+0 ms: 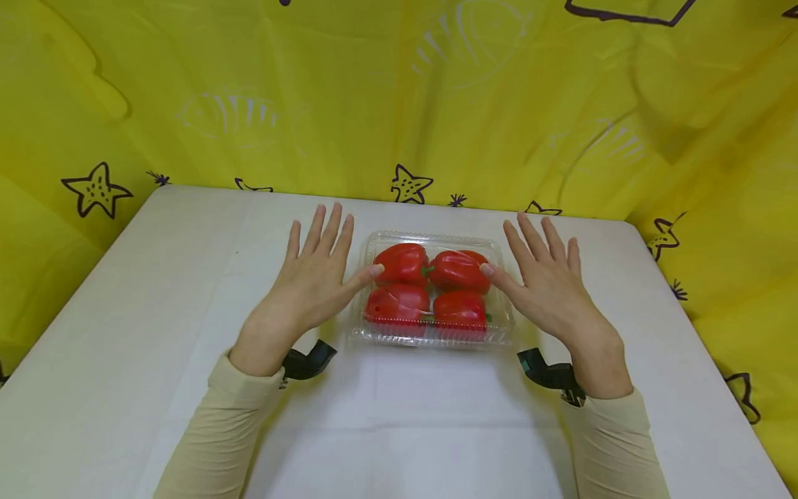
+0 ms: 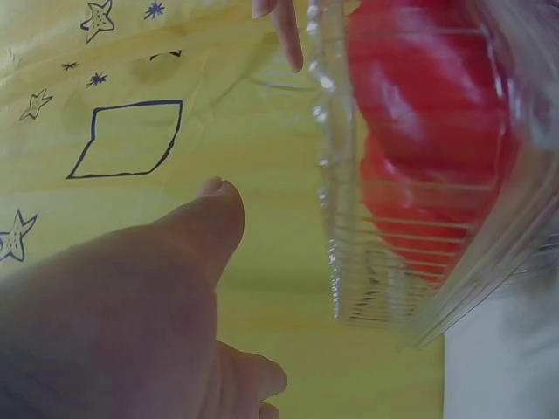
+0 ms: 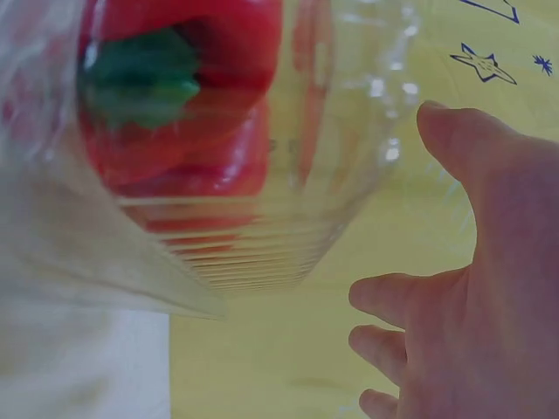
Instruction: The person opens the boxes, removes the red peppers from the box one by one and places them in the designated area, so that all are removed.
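A clear plastic clamshell box (image 1: 430,341) lies on the table between the hands, with several red bell peppers (image 1: 460,272) inside in two rows. Green stems show on some of them, one (image 3: 144,78) large in the right wrist view. My left hand (image 1: 312,284) is at the box's left side, fingers straight and spread, its thumb overlapping the box's edge in the head view. Mirroring it on the right side is my right hand (image 1: 548,287), also spread. Both wrist views show a gap between hand and box (image 2: 336,288); neither hand holds anything.
A white-covered table (image 1: 399,443) spreads around the box. Behind it and at the sides hangs a yellow curtain (image 1: 349,83) with stars and fish drawn on it. A black wrist mount (image 1: 312,362) sits under each wrist.
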Demonstrator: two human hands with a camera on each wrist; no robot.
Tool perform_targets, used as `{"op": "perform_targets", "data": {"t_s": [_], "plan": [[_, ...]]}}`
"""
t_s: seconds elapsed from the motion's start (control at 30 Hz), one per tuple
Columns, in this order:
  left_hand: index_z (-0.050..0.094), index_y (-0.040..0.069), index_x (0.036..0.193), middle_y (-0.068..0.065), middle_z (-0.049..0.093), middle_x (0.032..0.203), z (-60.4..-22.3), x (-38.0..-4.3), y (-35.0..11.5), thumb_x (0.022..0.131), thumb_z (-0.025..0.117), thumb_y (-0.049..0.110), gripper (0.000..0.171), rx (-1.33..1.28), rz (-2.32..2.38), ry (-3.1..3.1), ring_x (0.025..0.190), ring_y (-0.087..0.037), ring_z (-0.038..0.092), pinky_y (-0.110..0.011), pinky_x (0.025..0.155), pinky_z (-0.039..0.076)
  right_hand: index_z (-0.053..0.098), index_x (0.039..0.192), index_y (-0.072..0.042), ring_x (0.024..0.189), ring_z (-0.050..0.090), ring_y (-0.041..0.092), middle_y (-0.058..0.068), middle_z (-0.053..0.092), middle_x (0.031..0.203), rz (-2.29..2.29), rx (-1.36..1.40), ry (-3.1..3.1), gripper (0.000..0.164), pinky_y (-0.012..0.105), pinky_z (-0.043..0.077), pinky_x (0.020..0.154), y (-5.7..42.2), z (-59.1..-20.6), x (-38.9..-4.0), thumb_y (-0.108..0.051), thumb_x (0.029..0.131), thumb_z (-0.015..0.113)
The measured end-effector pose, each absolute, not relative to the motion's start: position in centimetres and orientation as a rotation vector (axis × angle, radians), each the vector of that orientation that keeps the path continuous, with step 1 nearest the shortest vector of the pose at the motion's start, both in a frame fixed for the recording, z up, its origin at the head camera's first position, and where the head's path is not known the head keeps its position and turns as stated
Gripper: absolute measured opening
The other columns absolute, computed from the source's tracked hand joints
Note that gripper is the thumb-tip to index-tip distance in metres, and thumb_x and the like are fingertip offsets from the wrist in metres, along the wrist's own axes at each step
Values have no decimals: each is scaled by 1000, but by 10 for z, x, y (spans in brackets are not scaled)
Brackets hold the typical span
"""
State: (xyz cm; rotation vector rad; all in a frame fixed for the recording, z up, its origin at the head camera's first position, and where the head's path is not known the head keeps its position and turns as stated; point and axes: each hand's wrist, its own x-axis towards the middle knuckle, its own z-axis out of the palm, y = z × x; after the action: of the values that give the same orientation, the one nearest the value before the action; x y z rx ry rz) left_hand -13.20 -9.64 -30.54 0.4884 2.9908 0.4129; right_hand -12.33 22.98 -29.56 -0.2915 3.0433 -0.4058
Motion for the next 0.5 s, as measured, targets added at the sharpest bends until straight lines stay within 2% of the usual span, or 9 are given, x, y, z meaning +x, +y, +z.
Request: {"op": "perform_targets", "data": {"t_s": [0.5], "plan": [[2, 9, 160, -10, -10, 168, -304, -131, -94, 97, 36, 67, 92, 516, 404, 3001, 154, -32, -18, -58, 122, -14, 7, 161, -17, 153, -17, 37, 6, -6, 169, -409, -290, 3047, 87, 69, -16, 115, 230, -295, -120, -68, 96, 37]]}}
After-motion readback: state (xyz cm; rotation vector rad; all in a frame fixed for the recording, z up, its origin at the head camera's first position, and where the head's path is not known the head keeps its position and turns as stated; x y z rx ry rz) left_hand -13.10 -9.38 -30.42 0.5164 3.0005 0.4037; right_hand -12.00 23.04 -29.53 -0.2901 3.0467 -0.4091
